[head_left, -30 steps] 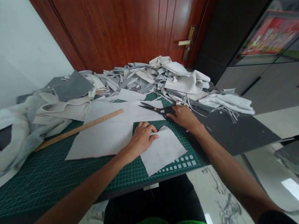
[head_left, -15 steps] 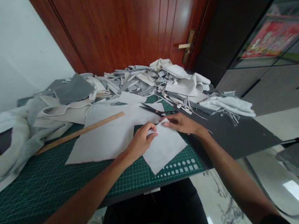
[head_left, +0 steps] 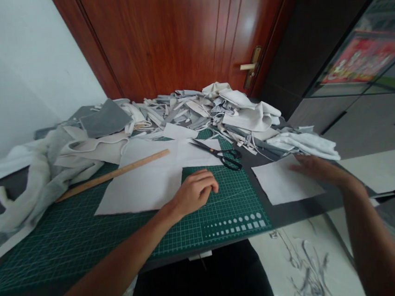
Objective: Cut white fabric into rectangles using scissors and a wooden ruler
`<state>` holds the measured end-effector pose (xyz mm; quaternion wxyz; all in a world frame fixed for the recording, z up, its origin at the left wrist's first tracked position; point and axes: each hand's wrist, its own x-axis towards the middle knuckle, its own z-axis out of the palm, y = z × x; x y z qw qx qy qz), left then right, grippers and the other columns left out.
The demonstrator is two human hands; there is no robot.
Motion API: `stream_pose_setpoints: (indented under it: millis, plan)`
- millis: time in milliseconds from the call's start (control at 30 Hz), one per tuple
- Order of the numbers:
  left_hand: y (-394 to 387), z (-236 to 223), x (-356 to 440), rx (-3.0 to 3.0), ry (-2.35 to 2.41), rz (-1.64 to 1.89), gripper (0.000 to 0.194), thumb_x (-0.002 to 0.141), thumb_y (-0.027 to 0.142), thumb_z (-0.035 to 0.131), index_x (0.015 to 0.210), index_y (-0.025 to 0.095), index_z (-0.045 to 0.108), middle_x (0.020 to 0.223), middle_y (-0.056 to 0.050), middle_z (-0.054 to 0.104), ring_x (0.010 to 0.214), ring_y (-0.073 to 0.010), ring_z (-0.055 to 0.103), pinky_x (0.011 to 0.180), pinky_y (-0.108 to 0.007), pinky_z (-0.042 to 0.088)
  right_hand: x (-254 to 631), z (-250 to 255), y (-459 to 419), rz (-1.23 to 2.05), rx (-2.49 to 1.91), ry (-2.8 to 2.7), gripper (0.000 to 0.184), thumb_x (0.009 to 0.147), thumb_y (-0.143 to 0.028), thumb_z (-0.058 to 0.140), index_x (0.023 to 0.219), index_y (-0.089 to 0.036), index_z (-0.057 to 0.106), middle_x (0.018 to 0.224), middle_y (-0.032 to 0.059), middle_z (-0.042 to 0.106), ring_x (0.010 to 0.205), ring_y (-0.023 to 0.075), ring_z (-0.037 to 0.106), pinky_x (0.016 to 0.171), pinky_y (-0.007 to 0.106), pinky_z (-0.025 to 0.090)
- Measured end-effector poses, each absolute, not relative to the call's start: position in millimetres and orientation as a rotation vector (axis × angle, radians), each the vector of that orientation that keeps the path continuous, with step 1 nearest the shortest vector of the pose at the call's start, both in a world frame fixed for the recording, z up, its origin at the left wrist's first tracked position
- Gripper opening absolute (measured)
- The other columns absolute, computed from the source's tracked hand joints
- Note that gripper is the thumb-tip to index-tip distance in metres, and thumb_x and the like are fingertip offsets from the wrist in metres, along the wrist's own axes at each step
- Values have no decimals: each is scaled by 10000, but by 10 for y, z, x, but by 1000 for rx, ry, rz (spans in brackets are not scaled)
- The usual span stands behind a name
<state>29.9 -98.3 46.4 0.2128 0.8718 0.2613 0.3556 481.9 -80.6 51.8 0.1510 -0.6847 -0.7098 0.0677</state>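
Out at the right of the green cutting mat (head_left: 223,196), in the head view, lay the small white piece (head_left: 285,184), flat on the dark table (head_left: 280,213), and there was the right hand (head_left: 320,168), over its far right side! Thumb and fingers stood a little apart; whether they pinched the edge or merely touched it, I could not tell.

Here, as I judged it, was the danger: a sideways drag by those fingers could have creased the corner or skewed the piece. The heap of scraps (head_left: 187,109) ran close behind, with a bundled white cloth (head_left: 305,143) near the knuckles, so a careless sweep could have tangled the lot. And the scissors (head_left: 214,151), blades over the larger white sheet (head_left: 145,185), handles reaching past its edge! A swinging wrist might have knocked them and rucked that sheet.

Now the pose! The right arm was stretched well out, rising from the lower right, wrist bent so that the hand pointed left across the piece. The left arm slanted in from the lower left, its hand, the left hand (head_left: 198,190), over the mat just beside the sheet's edge, back upward, fingers loosely curled. Nothing showed in it, but the palm was hidden, so I couldn't swear to it. The wooden ruler (head_left: 116,173) lay aslant, partly on the sheet.
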Motion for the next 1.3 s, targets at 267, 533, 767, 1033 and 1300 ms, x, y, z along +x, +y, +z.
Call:
stream_pose_setpoints:
  millis: [267, 533, 767, 1033, 1300]
  plan:
    - [-1046, 765, -311, 2798, 1111, 589, 293, 984, 126, 418, 959, 216, 696, 991, -60, 735, 994, -231, 653, 951, -396, 490, 4257, 456, -711, -121, -1734, -2091, 312, 977, -314, 530, 1172, -159, 719, 1178, 195, 738, 1076, 338, 707, 997, 477, 549]
    - [-1341, 345, -1311, 2628, 1737, 528, 424, 1023, 366, 386, 1281, 162, 654, 1353, -166, 652, 1306, -339, 570, 1135, -525, 448, 3071, 427, -310, 111, -1436, -2469, 250, 997, -246, 580, 1178, -142, 718, 1169, 144, 719, 1080, 258, 693, 1008, 385, 529]
    - [-1594, 294, -1234, 2577, 1610, 521, 472, 1067, 412, 388, 1431, 219, 617, 1446, -133, 611, 1352, -311, 534, 1171, -517, 415, 2805, 568, 118, 172, -1728, -2574, 222, 921, -301, 722, 1096, -168, 755, 1059, 109, 748, 993, 244, 703, 882, 328, 539]
    - [-1677, 512, -1039, 2583, 1625, 423, 406, 1073, 390, 385, 1304, 229, 678, 1291, -115, 674, 1234, -293, 593, 1105, -481, 461, 2932, 419, 174, 147, -1616, -2532, 214, 931, -283, 686, 1103, -169, 742, 1071, 109, 728, 977, 240, 694, 899, 345, 539]
    - [-1069, 374, -1697, 2462, 2133, 350, 477, 1006, 400, 401, 1340, 121, 596, 1279, -214, 605, 1220, -397, 543, 1055, -573, 460, 3097, 275, 210, 10, -1677, -2405, 367, 935, -344, 694, 1232, -130, 671, 1232, 181, 693, 1142, 318, 674, 1022, 450, 525]
